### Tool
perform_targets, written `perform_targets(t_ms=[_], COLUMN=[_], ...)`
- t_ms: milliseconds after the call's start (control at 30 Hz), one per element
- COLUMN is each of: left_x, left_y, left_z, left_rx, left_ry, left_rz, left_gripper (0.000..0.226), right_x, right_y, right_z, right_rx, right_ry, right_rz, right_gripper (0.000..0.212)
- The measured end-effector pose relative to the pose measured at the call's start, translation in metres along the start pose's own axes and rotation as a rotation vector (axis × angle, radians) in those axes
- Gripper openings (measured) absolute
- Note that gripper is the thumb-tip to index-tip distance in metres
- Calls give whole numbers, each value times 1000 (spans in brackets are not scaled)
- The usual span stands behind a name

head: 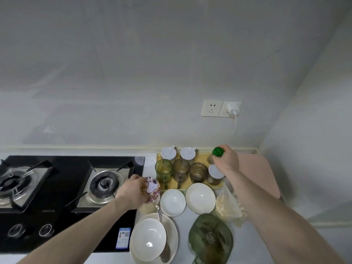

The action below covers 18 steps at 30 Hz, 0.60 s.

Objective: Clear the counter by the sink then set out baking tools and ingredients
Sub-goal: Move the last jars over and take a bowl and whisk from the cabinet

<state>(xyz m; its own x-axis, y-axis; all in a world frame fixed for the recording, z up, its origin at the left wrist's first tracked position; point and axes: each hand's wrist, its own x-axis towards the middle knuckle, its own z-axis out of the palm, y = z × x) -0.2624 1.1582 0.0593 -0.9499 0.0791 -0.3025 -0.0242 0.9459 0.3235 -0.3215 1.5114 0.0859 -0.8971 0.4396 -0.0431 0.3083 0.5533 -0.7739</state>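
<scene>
With the right hand (226,161) gripping the green-capped bottle (217,153) and the left hand (133,189) holding the cartoon cup (151,188), either may knock the crowded glasses (181,171) at lower centre.

Bare worktop (150,161) shows only between gas hob (72,187) and yellow tray (202,159); glasses (181,171), white bowls (190,199) and green lidded container (210,239) crowd the rest.

Green bottle cap (218,151), cartoon-dog patterned cup (151,188), yellow tray (202,159), black stove (62,187)
</scene>
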Motion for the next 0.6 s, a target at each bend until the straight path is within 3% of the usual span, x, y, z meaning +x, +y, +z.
perform_targets(t_ms=[333,600], left_x=[7,12], left_y=[19,15], left_z=[3,7], left_rx=[285,309], left_ry=[49,50], left_rz=[-70,-66], left_gripper=[45,45], right_x=[61,73], right_y=[8,25], right_z=[46,71], right_rx=[-357,-546], right_ry=[-143,-205], right_rz=[73,47], right_gripper=[38,41])
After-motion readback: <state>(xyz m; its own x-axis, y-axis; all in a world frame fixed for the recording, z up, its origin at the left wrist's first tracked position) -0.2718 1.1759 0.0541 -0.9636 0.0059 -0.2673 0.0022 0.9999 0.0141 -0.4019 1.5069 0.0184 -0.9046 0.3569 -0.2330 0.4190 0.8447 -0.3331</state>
